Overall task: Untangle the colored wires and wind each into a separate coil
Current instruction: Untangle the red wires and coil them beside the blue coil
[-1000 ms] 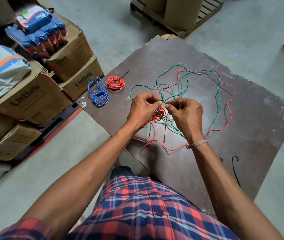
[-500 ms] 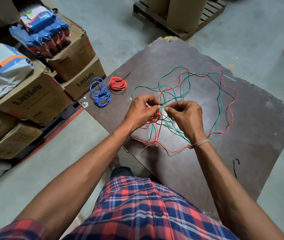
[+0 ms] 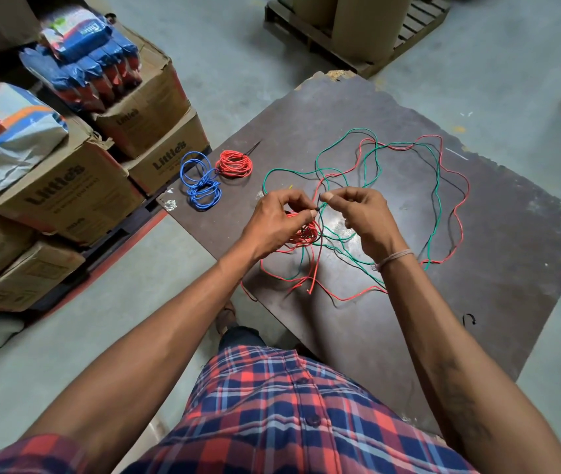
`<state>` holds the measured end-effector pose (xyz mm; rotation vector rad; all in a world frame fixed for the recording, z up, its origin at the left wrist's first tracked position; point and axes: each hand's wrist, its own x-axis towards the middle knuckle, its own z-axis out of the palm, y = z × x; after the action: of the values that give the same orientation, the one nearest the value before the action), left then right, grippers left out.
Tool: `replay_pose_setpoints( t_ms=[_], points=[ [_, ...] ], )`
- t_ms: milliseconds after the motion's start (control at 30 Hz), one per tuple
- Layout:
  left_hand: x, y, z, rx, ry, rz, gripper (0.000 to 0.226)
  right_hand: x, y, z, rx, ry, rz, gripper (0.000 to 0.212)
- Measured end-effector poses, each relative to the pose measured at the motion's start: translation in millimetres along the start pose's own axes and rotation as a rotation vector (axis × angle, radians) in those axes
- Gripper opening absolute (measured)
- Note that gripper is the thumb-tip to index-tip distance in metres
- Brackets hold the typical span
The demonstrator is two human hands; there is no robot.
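The left hand pinches a half-wound red bundle and the right hand nips a thin black wire between thumb and forefinger, just above the dark board. The loose red, green and black tangle sprawls behind them. Pull too hard, I'd say, and those crossed loops cinch into a knot, or the bundle springs loose.

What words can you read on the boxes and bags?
"Little's" on the front box.
"Little's" on the big box.
"Little's" on the upper box, partly blurred.
"Little's", upside down, on the blue bags, hard to read.
Smaller print under the names: too blurred to read.
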<state>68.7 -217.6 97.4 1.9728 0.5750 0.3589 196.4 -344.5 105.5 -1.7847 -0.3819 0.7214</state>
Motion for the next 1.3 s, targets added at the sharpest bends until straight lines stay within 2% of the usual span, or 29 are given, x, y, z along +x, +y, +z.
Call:
replay_pose_setpoints(
  t_ms=[100, 233, 267, 367, 433, 600, 733, 800, 900, 1067, 1200, 1300],
  points=[
    [0, -1, -4, -0.018, 0.006, -0.013, 0.003, 4, 0, 2, 0.044, -0.066, 0.06, 0.014],
    [0, -3, -7, -0.043, 0.004, -0.038, 0.003, 6, 1, 9, 0.098, -0.064, 0.055, 0.007],
    [1, -4, -8, -0.049, -0.002, -0.047, 0.004, 7, -1, 12, 0.107, -0.048, 0.04, 0.004],
    [0, -5, -12, -0.056, -0.045, -0.079, 0.003, 18, -1, 14, 0.134, 0.123, 0.028, 0.023],
    [-3, -5, -12, -0.106, -0.053, -0.124, 0.004, 30, -2, 12, 0.193, 0.205, 0.057, 0.026],
    [1, -11, -13, -0.359, -0.033, -0.25, 0.009, 45, -7, 33, 0.477, 0.073, 0.127, 0.023],
    [6, -16, -23, -0.416, -0.021, -0.315, 0.017, 65, -19, 55, 0.641, 0.097, 0.181, 0.023],
    [11, -24, -30, -0.375, -0.029, -0.334, 0.02, 77, -27, 64, 0.59, 0.1, 0.177, 0.019],
    [25, -34, -45, -0.263, -0.047, -0.34, 0.022, 93, -40, 77, 0.477, 0.063, 0.122, 0.025],
    [47, -36, -77, -0.104, -0.076, -0.261, 0.02, 123, -63, 97, 0.326, 0.007, 0.049, 0.026],
    [67, -39, -99, -0.088, -0.149, -0.214, 0.019, 150, -78, 115, 0.294, 0.038, 0.044, 0.029],
    [81, -50, -115, -0.164, -0.225, -0.209, 0.015, 165, -79, 128, 0.37, 0.069, 0.07, 0.027]
  ],
)
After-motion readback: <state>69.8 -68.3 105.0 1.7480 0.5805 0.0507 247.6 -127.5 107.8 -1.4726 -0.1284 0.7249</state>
